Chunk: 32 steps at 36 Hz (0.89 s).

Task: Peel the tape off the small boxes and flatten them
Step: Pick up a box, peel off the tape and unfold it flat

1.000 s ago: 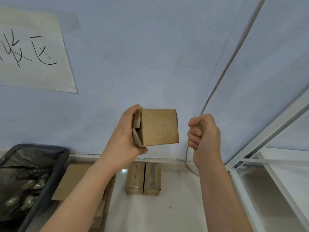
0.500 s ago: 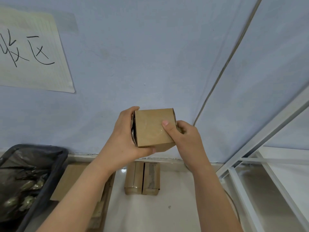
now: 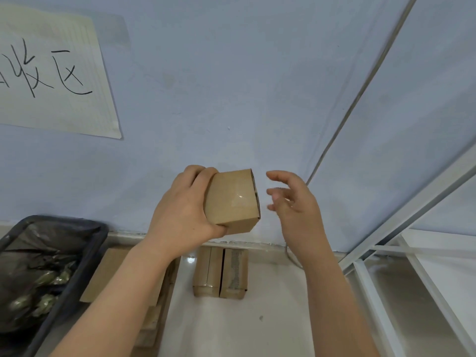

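My left hand [image 3: 184,212] grips a small brown cardboard box [image 3: 233,198] in the air in front of the wall, fingers over its top left edge and thumb under it. A glossy strip of clear tape shows on the box's facing side. My right hand [image 3: 292,202] hovers just right of the box, fingers loosely spread, touching nothing. Two more small taped boxes [image 3: 221,273] stand side by side on the floor against the wall, below the held box.
A black bin [image 3: 77,269] lined with a dark bag stands at the lower left. Flattened cardboard [image 3: 103,274] lies on the floor beside it. A white metal rack frame [image 3: 386,253] fills the right. A handwritten paper sign [image 3: 51,73] hangs on the wall.
My right hand went from a fist apart from the box, to touching the box's right side, and has now let go and drawn off to the right. The box has turned slightly.
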Tool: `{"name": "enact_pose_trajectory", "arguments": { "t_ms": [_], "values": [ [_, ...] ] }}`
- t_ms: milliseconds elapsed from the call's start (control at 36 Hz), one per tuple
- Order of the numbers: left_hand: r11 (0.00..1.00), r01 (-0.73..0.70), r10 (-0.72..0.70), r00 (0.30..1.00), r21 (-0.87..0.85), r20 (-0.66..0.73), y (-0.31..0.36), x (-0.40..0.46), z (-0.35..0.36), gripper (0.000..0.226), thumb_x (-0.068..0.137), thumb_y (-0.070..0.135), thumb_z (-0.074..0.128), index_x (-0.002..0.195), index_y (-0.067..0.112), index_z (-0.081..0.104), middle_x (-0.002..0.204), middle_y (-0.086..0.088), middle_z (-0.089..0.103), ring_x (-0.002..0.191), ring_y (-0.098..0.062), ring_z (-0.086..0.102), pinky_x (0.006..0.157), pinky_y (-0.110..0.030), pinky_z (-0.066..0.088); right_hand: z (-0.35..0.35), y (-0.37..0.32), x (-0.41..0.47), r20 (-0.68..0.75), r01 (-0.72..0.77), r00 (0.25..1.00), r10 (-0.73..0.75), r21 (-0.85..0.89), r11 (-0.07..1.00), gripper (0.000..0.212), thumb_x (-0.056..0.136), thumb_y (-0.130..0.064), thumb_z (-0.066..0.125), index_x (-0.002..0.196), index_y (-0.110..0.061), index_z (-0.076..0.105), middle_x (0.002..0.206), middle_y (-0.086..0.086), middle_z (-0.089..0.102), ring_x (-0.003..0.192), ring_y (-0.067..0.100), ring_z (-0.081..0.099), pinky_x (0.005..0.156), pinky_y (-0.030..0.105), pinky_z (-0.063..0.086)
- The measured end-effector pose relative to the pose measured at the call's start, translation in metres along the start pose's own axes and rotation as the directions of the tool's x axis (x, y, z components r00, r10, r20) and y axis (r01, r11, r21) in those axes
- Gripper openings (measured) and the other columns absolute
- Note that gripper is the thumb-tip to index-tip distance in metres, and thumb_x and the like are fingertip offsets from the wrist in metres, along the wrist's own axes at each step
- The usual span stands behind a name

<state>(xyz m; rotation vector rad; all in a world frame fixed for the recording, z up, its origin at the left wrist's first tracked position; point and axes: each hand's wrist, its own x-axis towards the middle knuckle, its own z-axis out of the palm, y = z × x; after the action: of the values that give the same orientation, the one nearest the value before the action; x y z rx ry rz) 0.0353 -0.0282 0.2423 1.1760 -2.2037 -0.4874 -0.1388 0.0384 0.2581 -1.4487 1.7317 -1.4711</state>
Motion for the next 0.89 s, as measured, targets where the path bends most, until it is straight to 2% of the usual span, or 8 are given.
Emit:
{"name": "enact_pose_trajectory", "arguments": {
  "t_ms": [56, 111, 222, 389, 500, 583, 722, 889],
  "values": [
    [1.000, -0.004, 0.004, 1.000, 0.004, 0.004, -0.001, 0.001, -0.001, 0.089, 0.052, 0.034, 0.083, 0.130, 0.029, 0.041, 0.119, 0.019, 0.033, 0.104, 0.001, 0.032, 0.073, -0.026, 0.036, 0.001, -0.002, -0.001, 0.057, 0.129, 0.991, -0.125, -0.092, 0.987, 0.039, 0.093, 0.001, 0.048, 0.105, -0.034, 0.059, 0.110, -0.018, 0.055, 0.091, -0.003, 0.052, 0.079, 0.009, 0.041],
    [1.000, -0.011, 0.011, 1.000, 0.008, 0.018, -0.003, 0.002, -0.001, 0.088, 0.051, 0.033, 0.082, 0.129, 0.030, 0.042, 0.116, 0.021, 0.033, 0.102, 0.001, 0.032, 0.071, -0.024, 0.036, 0.004, -0.002, -0.001, 0.152, 0.213, 0.969, -0.196, -0.100, 0.972, 0.035, 0.092, -0.003, 0.050, 0.098, -0.035, 0.063, 0.105, -0.019, 0.053, 0.093, -0.001, 0.049, 0.079, 0.008, 0.037],
    [0.999, -0.037, 0.036, 0.998, 0.017, 0.050, -0.007, 0.001, -0.001, 0.084, 0.046, 0.038, 0.070, 0.126, 0.030, 0.046, 0.115, 0.019, 0.038, 0.100, -0.001, 0.035, 0.070, -0.010, 0.031, 0.015, 0.006, -0.004, 0.319, 0.310, 0.921, -0.222, -0.257, 0.916, 0.029, 0.092, -0.007, 0.051, 0.094, -0.030, 0.069, 0.110, -0.024, 0.044, 0.104, -0.004, 0.033, 0.085, 0.002, 0.029],
    [1.000, -0.001, 0.003, 0.994, -0.020, 0.105, -0.013, 0.003, -0.006, 0.086, 0.038, 0.038, 0.068, 0.122, 0.032, 0.050, 0.111, 0.021, 0.041, 0.099, -0.003, 0.038, 0.074, -0.010, 0.032, 0.019, 0.008, -0.004, 0.374, 0.314, 0.906, -0.197, -0.284, 0.906, 0.028, 0.090, -0.020, 0.045, 0.096, -0.035, 0.067, 0.124, -0.027, 0.038, 0.112, -0.002, 0.028, 0.089, -0.001, 0.023],
    [0.996, 0.047, -0.035, 0.986, -0.070, 0.162, -0.012, 0.003, -0.010, 0.085, 0.034, 0.039, 0.071, 0.116, 0.035, 0.052, 0.106, 0.023, 0.042, 0.100, -0.003, 0.040, 0.076, -0.024, 0.042, 0.022, 0.007, -0.005, 0.391, 0.287, 0.903, -0.177, -0.245, 0.926, 0.023, 0.091, -0.020, 0.043, 0.093, -0.038, 0.058, 0.126, -0.028, 0.039, 0.118, -0.003, 0.025, 0.088, -0.001, 0.024],
    [0.992, 0.070, -0.050, 0.980, -0.101, 0.193, -0.012, 0.003, -0.013, 0.084, 0.030, 0.039, 0.074, 0.112, 0.035, 0.055, 0.103, 0.023, 0.045, 0.099, -0.004, 0.045, 0.077, -0.030, 0.046, 0.022, 0.007, -0.004, 0.378, 0.258, 0.910, -0.171, -0.191, 0.947, 0.028, 0.087, -0.013, 0.042, 0.088, -0.035, 0.060, 0.132, -0.029, 0.041, 0.127, -0.002, 0.023, 0.094, 0.005, 0.027],
    [0.974, 0.113, -0.060, 0.965, -0.197, 0.255, -0.010, 0.002, -0.020, 0.083, 0.027, 0.039, 0.077, 0.107, 0.038, 0.058, 0.101, 0.021, 0.049, 0.095, -0.001, 0.050, 0.076, -0.031, 0.047, 0.022, -0.003, -0.007, 0.410, 0.202, 0.897, -0.166, -0.048, 0.978, 0.030, 0.077, -0.033, 0.034, 0.082, -0.037, 0.063, 0.128, -0.030, 0.046, 0.125, -0.006, 0.034, 0.098, 0.008, 0.029],
    [0.957, 0.152, -0.069, 0.946, -0.246, 0.315, -0.007, 0.001, -0.022, 0.074, 0.022, 0.040, 0.075, 0.093, 0.050, 0.055, 0.096, 0.023, 0.049, 0.090, 0.000, 0.052, 0.075, -0.029, 0.047, 0.027, -0.001, -0.007, 0.424, 0.169, 0.891, -0.165, 0.028, 0.985, 0.030, 0.069, -0.030, 0.032, 0.078, -0.033, 0.060, 0.124, -0.018, 0.056, 0.122, 0.005, 0.045, 0.094, 0.022, 0.035]
  ]
}}
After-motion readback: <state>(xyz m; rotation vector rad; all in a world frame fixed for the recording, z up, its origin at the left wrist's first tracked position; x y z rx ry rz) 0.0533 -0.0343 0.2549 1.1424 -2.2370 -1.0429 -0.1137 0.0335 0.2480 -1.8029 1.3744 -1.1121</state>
